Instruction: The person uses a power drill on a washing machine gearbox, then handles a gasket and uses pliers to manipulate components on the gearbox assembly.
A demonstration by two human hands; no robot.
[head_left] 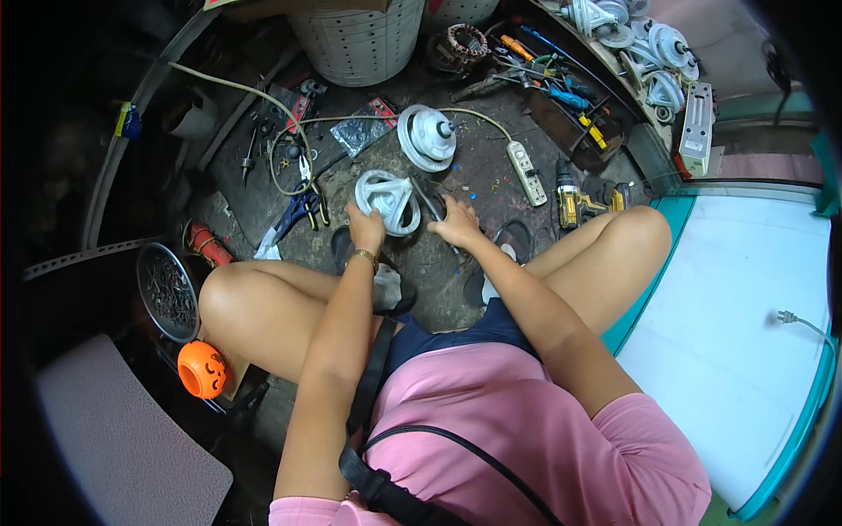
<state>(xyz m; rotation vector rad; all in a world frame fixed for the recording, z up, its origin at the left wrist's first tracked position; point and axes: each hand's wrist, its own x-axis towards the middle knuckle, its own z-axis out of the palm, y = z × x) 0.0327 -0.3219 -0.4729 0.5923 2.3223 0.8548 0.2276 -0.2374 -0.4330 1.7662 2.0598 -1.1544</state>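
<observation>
Pink T-shirt (500,394) and blk strap (390,498) are sitting nearest the cam. Ahead, between the worker's knees, the white spoked wheel (399,191) is positioned above or on the floor (438,302), just ahead of the feet; actual floor contact can't be confirmed.

L hand (367,228): fingers are grasping the wheel's near-L rim. R hand (456,224): fingers are closing round a grey bar-like tool (428,198), exact type unclear, its end pointing at the wheel's R side.

Risks, in this inspector's judgement: wheel is relying on one visible rim grip, so an off-centre push could be twisting it loose. Tool is working bare-handed, approx. level w/ the L fingers; a slip off the smooth rim could be striking them or the L shoe (399,289). Spokes are prob. plastic; excess force could be cracking one.

Also, white stacked pulley unit (427,138) is lying just beyond, w/ power cord (478,114) running behind it to the power strip (526,174); a knock could be rolling it onto the cord.
</observation>
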